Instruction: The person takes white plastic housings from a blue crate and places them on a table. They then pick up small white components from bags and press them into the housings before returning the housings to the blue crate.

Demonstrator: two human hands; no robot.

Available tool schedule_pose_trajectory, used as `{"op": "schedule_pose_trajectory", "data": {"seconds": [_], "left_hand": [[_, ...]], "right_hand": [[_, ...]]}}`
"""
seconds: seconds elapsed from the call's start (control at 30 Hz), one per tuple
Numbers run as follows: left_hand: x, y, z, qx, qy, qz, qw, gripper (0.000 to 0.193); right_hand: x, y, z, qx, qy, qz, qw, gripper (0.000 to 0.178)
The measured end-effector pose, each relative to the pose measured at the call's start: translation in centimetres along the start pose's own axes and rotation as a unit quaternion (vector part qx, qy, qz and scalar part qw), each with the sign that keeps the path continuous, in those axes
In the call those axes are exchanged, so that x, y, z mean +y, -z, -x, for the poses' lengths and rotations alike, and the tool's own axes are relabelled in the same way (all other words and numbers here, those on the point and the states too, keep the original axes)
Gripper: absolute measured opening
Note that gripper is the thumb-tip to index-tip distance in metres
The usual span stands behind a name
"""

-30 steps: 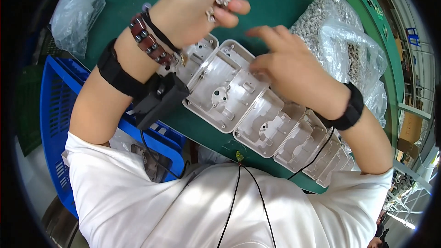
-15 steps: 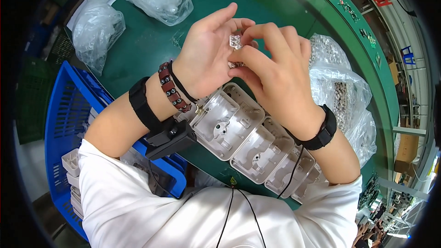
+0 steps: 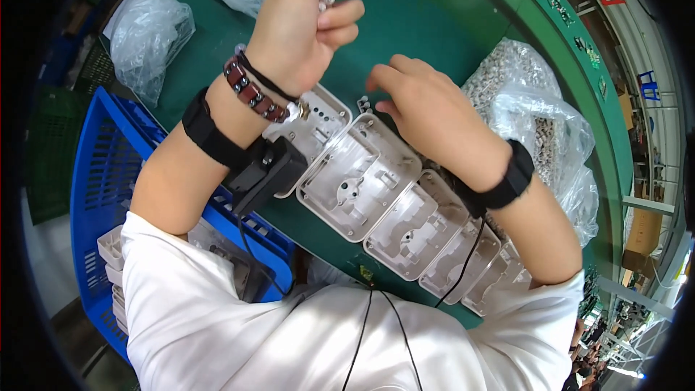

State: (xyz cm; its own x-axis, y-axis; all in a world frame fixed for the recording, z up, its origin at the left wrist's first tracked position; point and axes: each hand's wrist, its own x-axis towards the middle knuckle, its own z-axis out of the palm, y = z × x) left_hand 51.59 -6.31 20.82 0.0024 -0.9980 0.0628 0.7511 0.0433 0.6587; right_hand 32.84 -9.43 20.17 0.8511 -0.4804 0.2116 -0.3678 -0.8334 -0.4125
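Note:
My left hand (image 3: 293, 32) is raised at the upper middle, its fingers curled around several small white plastic parts (image 3: 326, 1) that show between thumb and fingertips. My right hand (image 3: 431, 105) reaches over the row of housings, thumb and index finger apart. Just off these two fingertips is a small pale plastic piece (image 3: 364, 104); whether they touch it I cannot tell. Below the hands, light grey plastic housings lie in a slanting row, open side up: one (image 3: 360, 177) in the middle, another (image 3: 416, 224) to its right. A further housing (image 3: 316, 123) is partly covered by my left wrist.
Clear bags of small pale parts (image 3: 539, 112) sit to the right on the green table (image 3: 427, 7). Stuffed plastic bags (image 3: 148, 47) lie at the far left. A blue basket (image 3: 108, 174) with pale plastic pieces stands left. Black cables cross my shirt and the housings.
My hands have separated. The left has moved up and left, its open palm now curled around the small parts. The right has left the palm and dropped lower, beside the small piece.

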Motion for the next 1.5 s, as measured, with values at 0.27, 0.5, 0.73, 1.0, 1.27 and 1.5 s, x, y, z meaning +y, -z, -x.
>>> {"op": "schedule_pose_trajectory", "data": {"seconds": [0.27, 0.5, 0.73, 1.0, 1.27, 1.5], "left_hand": [[0.5, -2.4, 0.0, 0.121, -0.02, -0.012, 0.992, 0.025], [-0.7, 0.8, -0.6, -0.04, -0.041, -0.343, 0.938, 0.023], [-1.2, -0.5, -0.3, -0.004, -0.08, -0.78, 0.621, 0.027], [-0.9, -0.6, -0.7, -0.047, -0.06, -0.641, 0.764, 0.025], [-0.9, -0.3, -1.1, -0.064, -0.107, -0.634, 0.764, 0.02], [2.4, -1.7, -1.6, 0.142, -0.027, -0.386, 0.911, 0.02]], "right_hand": [[3.8, -3.6, -2.7, -0.169, -0.006, -0.003, 0.986, 0.019], [4.0, -4.1, -3.3, -0.222, -0.028, -0.06, 0.973, 0.019], [2.5, -0.4, -3.7, 0.185, -0.016, -0.03, 0.982, 0.021], [1.3, 2.1, -2.8, 0.207, 0.063, 0.011, 0.976, 0.022], [1.9, 2.6, -2.9, 0.211, 0.031, -0.026, 0.977, 0.012], [1.4, 2.4, -3.1, 0.099, -0.047, -0.052, 0.993, 0.009]]}}
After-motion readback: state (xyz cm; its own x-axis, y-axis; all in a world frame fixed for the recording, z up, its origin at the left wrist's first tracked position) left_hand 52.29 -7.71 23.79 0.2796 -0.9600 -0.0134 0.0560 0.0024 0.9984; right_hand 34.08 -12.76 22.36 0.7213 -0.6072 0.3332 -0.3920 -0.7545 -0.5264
